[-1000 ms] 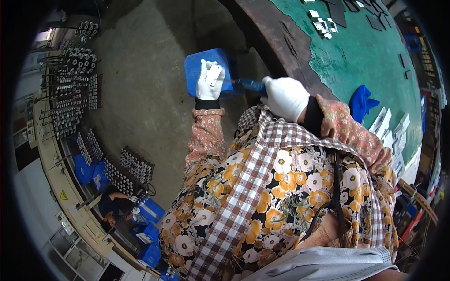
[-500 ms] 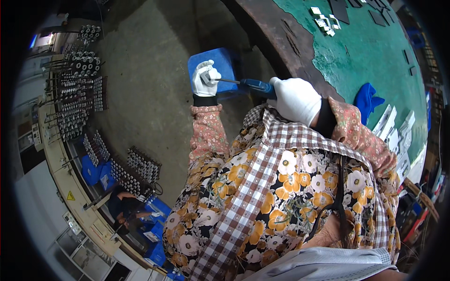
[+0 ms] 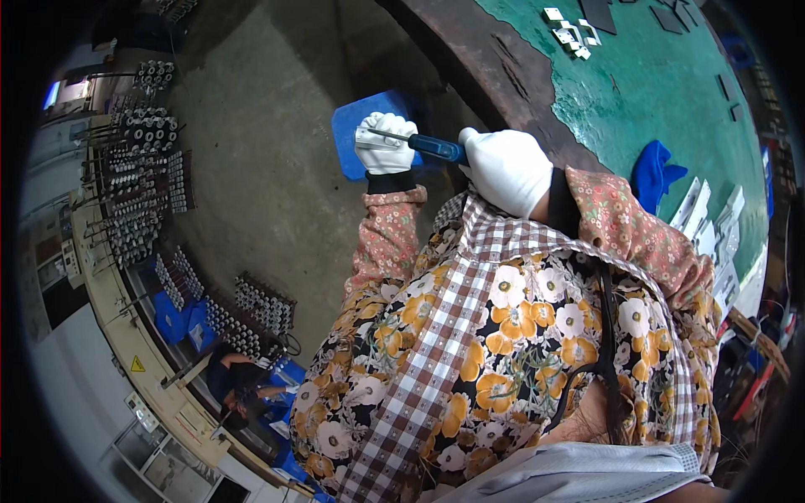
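My left hand (image 3: pixel 392 158), in a white glove, is closed around a small pale metal piece (image 3: pixel 367 138), partly covered by the fingers. My right hand (image 3: pixel 513 174), also white-gloved, is wrapped round the end of a blue-handled tool (image 3: pixel 438 148) with a slender metal shaft. The shaft points left and crosses over the piece at my left fingers; its exact kind I cannot make out. Behind my left hand, lower down, is a blue plastic bin or stool (image 3: pixel 345 126), partly hidden.
A green-topped table (image 3: pixel 604 101) with a worn dark edge lies at right. It bears small white brackets (image 3: pixel 573 35), dark flat plates (image 3: pixel 597 15), a blue cloth (image 3: pixel 652 178) and long white metal parts (image 3: pixel 700 214). Racks of round parts (image 3: pixel 142 201) and a co-worker (image 3: pixel 239 377) are at left.
My left hand has turned and moved slightly right. My right hand and the tool have shifted left, so the shaft now lies across the piece. The view has shifted slightly.
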`<state>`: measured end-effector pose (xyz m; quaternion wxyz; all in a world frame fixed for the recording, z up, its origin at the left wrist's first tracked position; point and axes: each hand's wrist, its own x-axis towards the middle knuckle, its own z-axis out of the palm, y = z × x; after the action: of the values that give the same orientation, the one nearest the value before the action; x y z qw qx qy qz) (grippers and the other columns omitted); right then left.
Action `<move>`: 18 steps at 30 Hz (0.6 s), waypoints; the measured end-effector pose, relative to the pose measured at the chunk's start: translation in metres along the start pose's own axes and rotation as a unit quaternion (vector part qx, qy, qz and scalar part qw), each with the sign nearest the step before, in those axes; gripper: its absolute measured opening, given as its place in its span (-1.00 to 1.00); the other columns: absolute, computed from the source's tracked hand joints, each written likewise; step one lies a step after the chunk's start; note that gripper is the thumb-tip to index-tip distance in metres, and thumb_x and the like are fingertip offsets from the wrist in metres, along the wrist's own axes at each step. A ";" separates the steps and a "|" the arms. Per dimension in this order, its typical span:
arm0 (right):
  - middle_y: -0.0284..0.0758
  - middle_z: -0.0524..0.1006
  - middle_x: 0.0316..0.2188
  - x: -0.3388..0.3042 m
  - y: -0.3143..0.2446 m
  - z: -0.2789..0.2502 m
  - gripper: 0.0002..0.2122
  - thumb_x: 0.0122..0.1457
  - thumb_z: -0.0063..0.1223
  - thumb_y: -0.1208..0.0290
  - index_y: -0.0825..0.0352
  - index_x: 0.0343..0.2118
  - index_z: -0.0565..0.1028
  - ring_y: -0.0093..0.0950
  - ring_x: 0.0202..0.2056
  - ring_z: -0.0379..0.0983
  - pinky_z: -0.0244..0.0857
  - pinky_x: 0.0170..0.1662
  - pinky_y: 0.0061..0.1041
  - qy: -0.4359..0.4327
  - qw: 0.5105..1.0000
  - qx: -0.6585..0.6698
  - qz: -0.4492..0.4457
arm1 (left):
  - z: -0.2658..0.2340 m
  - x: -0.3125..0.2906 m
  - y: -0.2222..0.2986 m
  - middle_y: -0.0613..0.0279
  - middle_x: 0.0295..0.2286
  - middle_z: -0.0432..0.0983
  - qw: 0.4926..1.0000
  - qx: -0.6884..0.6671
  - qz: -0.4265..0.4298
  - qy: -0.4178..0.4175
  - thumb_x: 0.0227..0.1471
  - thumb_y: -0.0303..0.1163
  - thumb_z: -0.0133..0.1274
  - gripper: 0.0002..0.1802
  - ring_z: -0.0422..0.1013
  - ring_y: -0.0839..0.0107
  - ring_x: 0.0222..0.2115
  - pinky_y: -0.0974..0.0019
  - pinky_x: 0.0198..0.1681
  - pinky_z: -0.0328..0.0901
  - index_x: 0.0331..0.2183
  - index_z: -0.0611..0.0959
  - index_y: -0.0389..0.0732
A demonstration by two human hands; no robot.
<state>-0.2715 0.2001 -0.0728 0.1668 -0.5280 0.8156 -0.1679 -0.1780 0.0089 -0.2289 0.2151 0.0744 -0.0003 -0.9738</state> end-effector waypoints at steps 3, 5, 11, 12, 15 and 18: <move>-0.17 0.45 -0.69 0.000 -0.001 0.001 -0.88 -0.03 0.05 0.44 0.33 -0.45 0.39 -0.15 -0.56 0.46 0.33 -0.47 -0.24 0.008 1.000 -0.013 0.004 | 0.001 0.003 -0.010 0.48 -0.75 0.24 0.998 -0.060 -0.021 -0.024 -0.14 -0.32 -0.02 -0.85 0.06 0.55 -0.74 0.42 -0.56 0.01 -0.67 0.50 -0.05; -0.17 0.46 -0.69 -0.001 -0.001 -0.001 -0.88 -0.03 0.05 0.45 0.34 -0.44 0.39 -0.15 -0.56 0.46 0.33 -0.47 -0.24 0.005 1.000 -0.019 0.004 | -0.002 0.004 -0.011 0.46 -0.73 0.26 0.998 -0.063 -0.010 -0.012 -0.14 -0.31 -0.02 -0.85 0.07 0.54 -0.74 0.42 -0.56 0.01 -0.66 0.51 -0.06; -0.18 0.45 -0.70 0.002 -0.002 0.004 -0.90 -0.05 0.02 0.48 0.35 -0.46 0.38 -0.15 -0.57 0.45 0.32 -0.49 -0.23 0.048 0.998 -0.014 -0.027 | -0.007 0.003 -0.001 0.39 -0.72 0.30 0.999 -0.047 0.005 -0.011 -0.11 -0.32 -0.06 -0.81 0.14 0.49 -0.73 0.39 -0.54 0.08 -0.66 0.54 -0.11; -0.18 0.45 -0.70 0.000 -0.001 0.003 -0.90 -0.05 0.02 0.48 0.35 -0.46 0.38 -0.15 -0.57 0.45 0.32 -0.49 -0.23 0.048 0.998 -0.014 -0.028 | -0.007 0.004 -0.001 0.39 -0.72 0.30 0.999 -0.046 0.006 -0.011 -0.11 -0.32 -0.06 -0.81 0.14 0.49 -0.73 0.39 -0.54 0.08 -0.66 0.54 -0.11; -0.16 0.45 -0.70 -0.012 -0.004 -0.001 -0.95 -0.01 -0.08 0.52 0.35 -0.46 0.38 -0.15 -0.57 0.46 0.32 -0.50 -0.22 0.002 1.000 -0.023 -0.001 | -0.013 0.004 0.009 0.24 -0.66 0.42 0.999 -0.003 0.049 -0.019 -0.18 -0.36 -0.02 -0.81 0.23 0.43 -0.70 0.37 -0.52 0.12 -0.67 0.61 -0.17; -0.15 0.45 -0.70 -0.009 0.002 -0.003 -0.95 0.00 -0.09 0.52 0.36 -0.45 0.38 -0.14 -0.57 0.46 0.32 -0.49 -0.22 -0.020 1.000 -0.017 0.015 | 0.012 0.007 -0.005 0.22 -0.64 0.41 0.990 -0.058 0.123 0.046 -0.28 -0.45 0.04 -0.89 0.34 0.41 -0.56 0.38 -0.44 0.23 -0.71 0.57 -0.23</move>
<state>-0.2711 0.2090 -0.0702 0.1760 -0.5218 0.8227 -0.1410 -0.1882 0.0103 -0.2179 0.3367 0.1060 0.0566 -0.9339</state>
